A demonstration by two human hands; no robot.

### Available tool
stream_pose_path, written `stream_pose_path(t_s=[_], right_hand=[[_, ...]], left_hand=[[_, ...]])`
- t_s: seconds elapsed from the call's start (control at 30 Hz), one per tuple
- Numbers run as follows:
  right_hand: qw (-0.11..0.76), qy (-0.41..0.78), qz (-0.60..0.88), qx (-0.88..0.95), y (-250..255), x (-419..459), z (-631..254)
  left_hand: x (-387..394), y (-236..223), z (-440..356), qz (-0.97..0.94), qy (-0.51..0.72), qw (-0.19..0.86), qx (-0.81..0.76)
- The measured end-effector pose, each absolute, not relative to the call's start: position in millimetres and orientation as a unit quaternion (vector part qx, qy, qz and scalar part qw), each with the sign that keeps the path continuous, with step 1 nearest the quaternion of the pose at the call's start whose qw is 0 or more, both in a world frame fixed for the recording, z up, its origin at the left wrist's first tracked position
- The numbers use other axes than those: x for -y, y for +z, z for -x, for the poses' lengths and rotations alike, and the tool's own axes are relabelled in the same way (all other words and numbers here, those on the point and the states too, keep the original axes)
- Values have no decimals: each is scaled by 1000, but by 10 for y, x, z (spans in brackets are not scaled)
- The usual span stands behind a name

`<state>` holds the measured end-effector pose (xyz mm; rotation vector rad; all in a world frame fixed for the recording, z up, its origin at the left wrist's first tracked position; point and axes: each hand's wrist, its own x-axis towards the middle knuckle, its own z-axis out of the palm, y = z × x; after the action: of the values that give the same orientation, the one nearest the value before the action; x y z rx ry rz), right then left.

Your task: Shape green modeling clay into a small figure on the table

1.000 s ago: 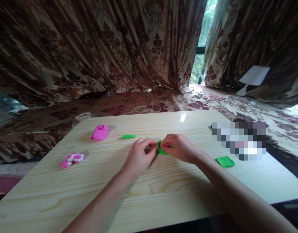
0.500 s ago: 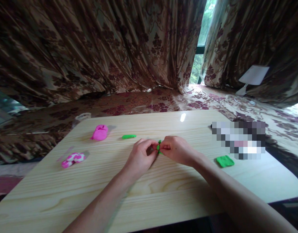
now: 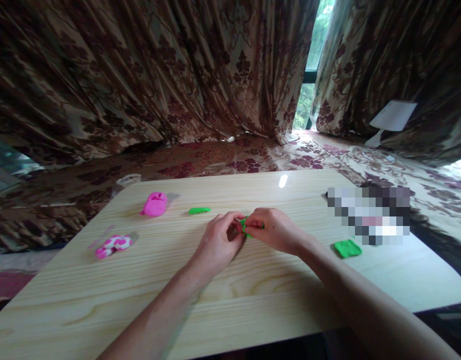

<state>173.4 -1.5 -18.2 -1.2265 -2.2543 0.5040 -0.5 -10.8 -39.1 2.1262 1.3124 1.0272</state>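
Over the middle of the table, my left hand (image 3: 221,235) and my right hand (image 3: 273,227) meet fingertip to fingertip. Both are pinched on a small piece of green modelling clay (image 3: 247,232), most of which the fingers cover. To the left of my hands lies a slim green clay roll (image 3: 199,211). A flat, roughly square green clay piece (image 3: 348,248) rests to the right, beyond my right forearm. Farther left are a pink slipper-shaped clay piece (image 3: 155,204) and, nearer me, a white and pink spotted clay piece (image 3: 113,246).
The light wood-grain table (image 3: 230,300) has rounded corners. A pixelated patch (image 3: 369,212) hides something at its right edge. A clear container (image 3: 128,181) stands by the far left corner. Behind are patterned curtains (image 3: 178,75) and a white lamp (image 3: 393,116) on a flowered cloth.
My right fingers have shifted slightly on the green clay, turning over it and covering more of its right part. My left hand stays nearly in place. The other clay pieces have not moved.
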Motion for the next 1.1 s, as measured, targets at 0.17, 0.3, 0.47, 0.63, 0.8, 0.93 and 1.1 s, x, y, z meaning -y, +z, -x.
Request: stream_pose_path(t_s=[0.17,0.3,0.47,0.63,0.8,0.93,1.1], right_hand=[[257,191,447,835,-196,1,-1756],[242,190,435,846,-149,-1,-1820],[215,169,398,876,-103,11,-1888],[192,140,382,893,-122,28,-1859],[181,125,385,896,-114,33,-1857],[225,142,411,872,-76,15,-1869],[282,151,424,848,-87,16,-1797]], left_hand=[[90,-339,46,-800,344,179,-457],[74,-330,65,-819,316,156,-452],[64,-357,73,-819,310,142,-461],[76,-358,67,-823,307,144,-456],[73,-357,56,-823,303,135,-462],[82,-357,56,-823,300,125,-465],[90,-368,57,-822,301,117,-470]])
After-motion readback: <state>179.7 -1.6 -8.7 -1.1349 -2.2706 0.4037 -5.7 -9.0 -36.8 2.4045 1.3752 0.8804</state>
